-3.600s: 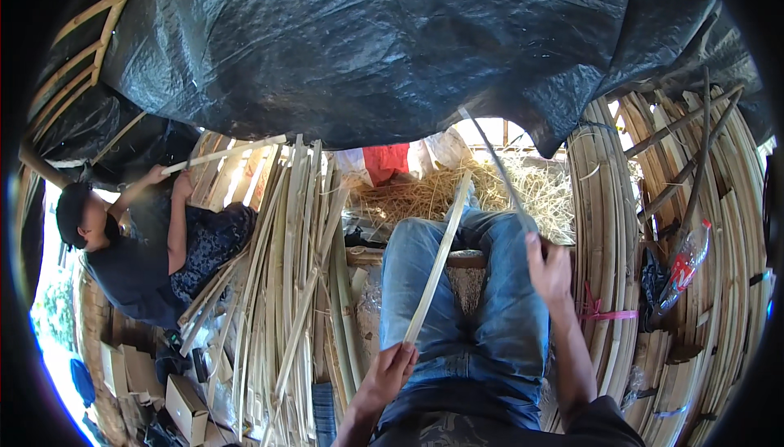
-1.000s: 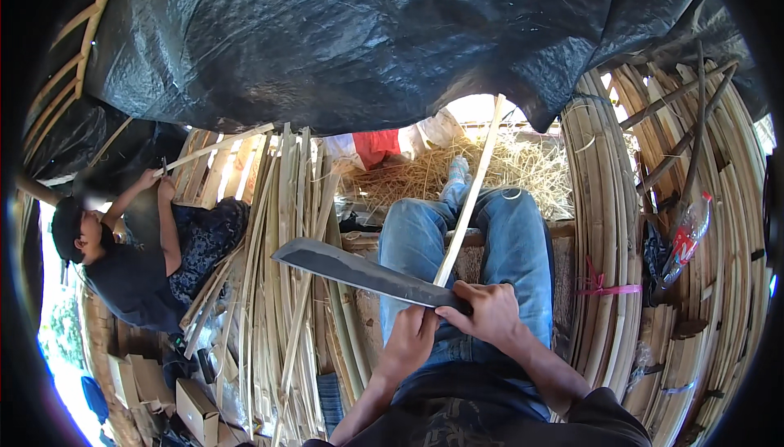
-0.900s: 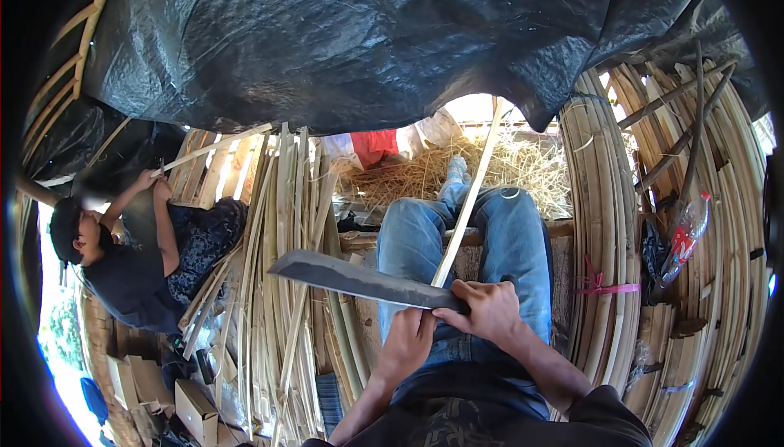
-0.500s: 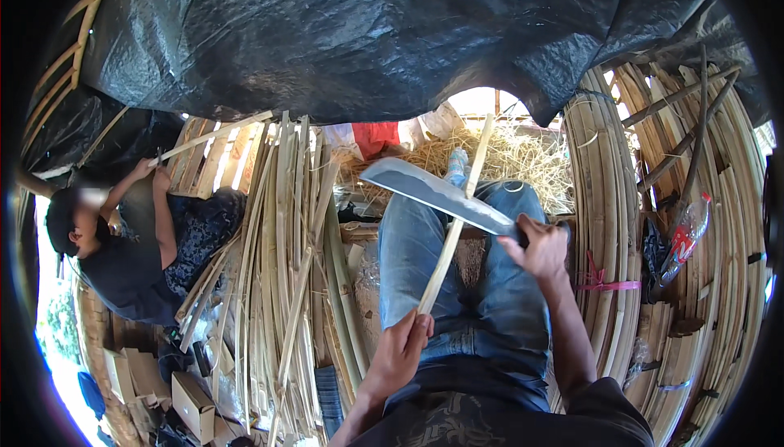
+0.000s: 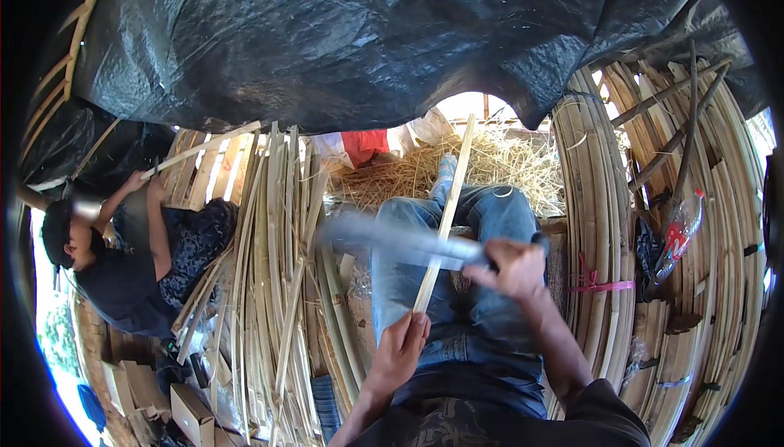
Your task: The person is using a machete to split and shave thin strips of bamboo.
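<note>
My left hand (image 5: 401, 344) is closed around the lower end of a pale bamboo strip (image 5: 460, 173), which slants up and away between my knees. My right hand (image 5: 513, 269) grips the dark handle of a machete (image 5: 384, 237). Its wide blade is smeared by motion and lies across the strip, pointing left; whether the edge touches the strip I cannot tell. Below both hands are my legs in blue jeans (image 5: 498, 218).
Long bamboo strips (image 5: 282, 226) lie in a heap at left, and bundled strips (image 5: 592, 202) with a pink tie stand at right. A co-worker (image 5: 122, 259) sits at far left holding a strip. Straw (image 5: 523, 161) lies ahead, under a black tarp (image 5: 351, 38). A plastic bottle (image 5: 679, 230) rests right.
The machete has swung nearer to me and to the left along the strip, with my right hand moving the same way. My left hand keeps its hold on the strip.
</note>
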`<state>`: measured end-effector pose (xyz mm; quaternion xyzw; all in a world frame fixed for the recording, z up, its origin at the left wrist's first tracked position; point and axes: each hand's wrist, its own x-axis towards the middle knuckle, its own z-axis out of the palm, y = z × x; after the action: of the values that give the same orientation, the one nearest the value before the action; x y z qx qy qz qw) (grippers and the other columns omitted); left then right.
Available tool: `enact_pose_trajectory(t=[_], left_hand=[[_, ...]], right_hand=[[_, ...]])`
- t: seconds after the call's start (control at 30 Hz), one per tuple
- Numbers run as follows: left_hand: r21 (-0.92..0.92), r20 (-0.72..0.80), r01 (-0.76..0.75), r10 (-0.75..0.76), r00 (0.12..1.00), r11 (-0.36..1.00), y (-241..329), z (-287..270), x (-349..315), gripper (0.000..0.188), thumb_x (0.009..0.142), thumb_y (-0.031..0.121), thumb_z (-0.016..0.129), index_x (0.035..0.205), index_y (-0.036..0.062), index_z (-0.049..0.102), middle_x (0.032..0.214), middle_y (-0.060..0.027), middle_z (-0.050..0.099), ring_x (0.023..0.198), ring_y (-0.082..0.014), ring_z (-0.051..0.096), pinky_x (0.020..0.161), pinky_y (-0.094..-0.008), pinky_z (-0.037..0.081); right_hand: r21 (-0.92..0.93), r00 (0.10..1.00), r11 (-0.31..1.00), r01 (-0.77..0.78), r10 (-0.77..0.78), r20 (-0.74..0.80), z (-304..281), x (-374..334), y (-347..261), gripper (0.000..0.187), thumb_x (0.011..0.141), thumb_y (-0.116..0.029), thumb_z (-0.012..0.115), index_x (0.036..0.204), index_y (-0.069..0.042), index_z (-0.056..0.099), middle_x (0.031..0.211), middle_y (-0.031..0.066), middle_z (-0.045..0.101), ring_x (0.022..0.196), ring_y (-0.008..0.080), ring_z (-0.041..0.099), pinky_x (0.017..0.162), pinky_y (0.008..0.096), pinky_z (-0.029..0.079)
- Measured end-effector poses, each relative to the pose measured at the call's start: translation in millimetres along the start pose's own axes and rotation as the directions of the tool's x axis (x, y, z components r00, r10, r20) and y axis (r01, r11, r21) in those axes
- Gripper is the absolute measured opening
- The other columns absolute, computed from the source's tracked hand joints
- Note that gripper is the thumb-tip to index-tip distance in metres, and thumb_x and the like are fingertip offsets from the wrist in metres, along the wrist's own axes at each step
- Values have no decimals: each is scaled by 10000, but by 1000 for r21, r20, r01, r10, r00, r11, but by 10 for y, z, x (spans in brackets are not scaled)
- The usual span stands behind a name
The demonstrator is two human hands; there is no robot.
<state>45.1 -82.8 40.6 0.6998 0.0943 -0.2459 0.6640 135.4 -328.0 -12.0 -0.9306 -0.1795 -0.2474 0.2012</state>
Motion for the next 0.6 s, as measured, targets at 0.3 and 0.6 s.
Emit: enact_pose_trajectory(t=[0.3, 0.6], left_hand=[[9, 23, 112, -113, 993, 994, -48, -44, -182, 339, 1087, 268, 435, 844, 46, 513, 618, 55, 376, 536, -32, 312, 479, -232, 240], [338, -78, -103, 137, 988, 936, 48, 55, -135, 362, 1078, 254, 451, 818, 12, 519, 606, -38, 424, 560, -99, 404, 529, -301, 352]], right_hand=[[167, 987, 973, -159, 159, 12, -94, 25, 98, 512, 886, -579, 647, 827, -73, 706, 570, 108, 643, 495, 270, 667, 468, 370, 517], [150, 997, 987, -56, 48, 59, -119, 12, -220, 561, 847, -661, 637, 746, -109, 624, 631, 35, 663, 535, 204, 674, 452, 340, 478]])
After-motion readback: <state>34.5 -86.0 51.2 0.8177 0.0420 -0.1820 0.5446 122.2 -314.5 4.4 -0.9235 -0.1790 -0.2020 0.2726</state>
